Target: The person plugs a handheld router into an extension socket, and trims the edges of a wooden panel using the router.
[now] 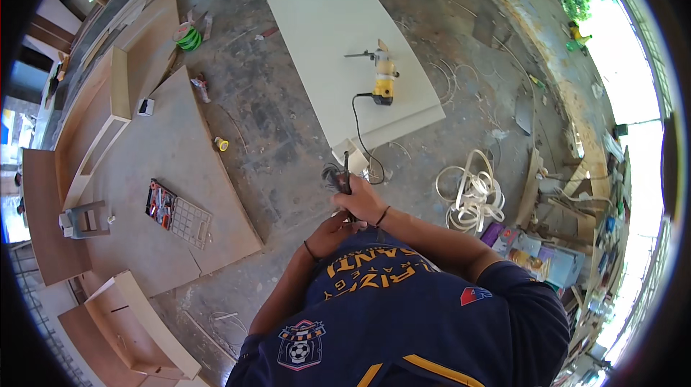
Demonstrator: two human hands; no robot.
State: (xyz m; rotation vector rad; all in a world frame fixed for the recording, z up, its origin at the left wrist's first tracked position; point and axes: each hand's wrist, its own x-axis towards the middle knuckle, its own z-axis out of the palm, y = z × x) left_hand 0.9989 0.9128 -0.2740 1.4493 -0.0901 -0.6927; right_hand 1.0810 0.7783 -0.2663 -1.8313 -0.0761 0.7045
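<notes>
Both my hands are together close to my chest. My right hand (366, 201) is closed around a bundled black cord (335, 177), whose loops stick out past the fingers. Just below it, my left hand (330, 234) has its fingers curled in, with a dark bit of what looks like the same cord by the fingertips. Ahead of me a yellow and black handheld power tool (384, 79) lies on a long white board (324, 34). Its black power cable (357, 124) runs off the board's near end and curves back toward my hands.
Coiled pale edging strip (475, 196) lies on the floor to the right. At left, a brown panel (209, 192) carries an open tool case (188, 221) and a wooden frame (93, 149). A yellow tape roll (222, 144) sits by its edge. Clutter lines the far right.
</notes>
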